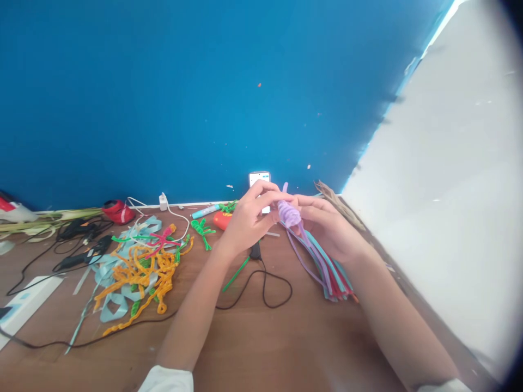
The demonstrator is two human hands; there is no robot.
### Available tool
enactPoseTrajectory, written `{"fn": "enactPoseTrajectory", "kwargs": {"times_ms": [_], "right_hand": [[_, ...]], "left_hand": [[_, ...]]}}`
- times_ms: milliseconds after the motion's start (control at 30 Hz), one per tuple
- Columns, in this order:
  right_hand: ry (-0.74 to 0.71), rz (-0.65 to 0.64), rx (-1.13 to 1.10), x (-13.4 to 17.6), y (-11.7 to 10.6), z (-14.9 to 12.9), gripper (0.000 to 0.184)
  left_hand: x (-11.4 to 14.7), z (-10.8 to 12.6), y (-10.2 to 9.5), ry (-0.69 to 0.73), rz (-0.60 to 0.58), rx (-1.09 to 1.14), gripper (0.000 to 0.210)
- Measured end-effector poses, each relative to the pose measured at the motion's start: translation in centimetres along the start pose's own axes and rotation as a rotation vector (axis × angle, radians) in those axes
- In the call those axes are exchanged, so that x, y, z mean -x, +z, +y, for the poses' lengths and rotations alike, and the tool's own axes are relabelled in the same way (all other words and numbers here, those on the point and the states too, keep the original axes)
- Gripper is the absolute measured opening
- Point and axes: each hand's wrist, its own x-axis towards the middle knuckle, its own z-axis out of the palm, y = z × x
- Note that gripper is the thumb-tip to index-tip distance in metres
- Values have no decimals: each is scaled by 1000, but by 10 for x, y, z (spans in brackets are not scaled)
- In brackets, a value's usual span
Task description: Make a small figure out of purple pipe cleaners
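Between my two hands, above the table, is a light purple pipe cleaner point(289, 214) wound into a tight coil, with loose ends hanging down and one short end poking up. My left hand point(250, 215) pinches its upper left side with thumb and fingers. On the other side, the bent fingers of my right hand point(330, 228) grip it near the top; part of those fingertips is hidden. Below my right hand lies a bundle of straight pipe cleaners point(337, 283) in blue, red and purple. A phone point(259, 177) with a lit screen leans on the wall behind my left hand.
At left lies a tangled heap of orange pipe cleaners point(163, 272) and pale blue ribbon point(114, 307). Nearby are a green pipe cleaner figure point(201, 231), a blue marker point(205, 211), a red tape roll point(118, 212) and a white power strip point(30, 305). A black cable point(245, 305) crosses the table.
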Motion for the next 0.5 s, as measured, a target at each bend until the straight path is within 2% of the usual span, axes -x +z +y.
{"fn": "enactPoseTrajectory", "kwargs": {"times_ms": [133,233,367,500], "right_hand": [[-32,-20,89,1,-1,3,18],[-112,-24,238,2,1,4,24],[-215,4,464,2,4,0,31],[-279,56,744,1,5,-3,32]], "left_hand": [[-1,-2,1,53,81,-60,18],[-2,0,2,51,88,-79,22],[-3,4,4,-87,56,-95,32],[-5,8,5,-231,-37,0,33]]}}
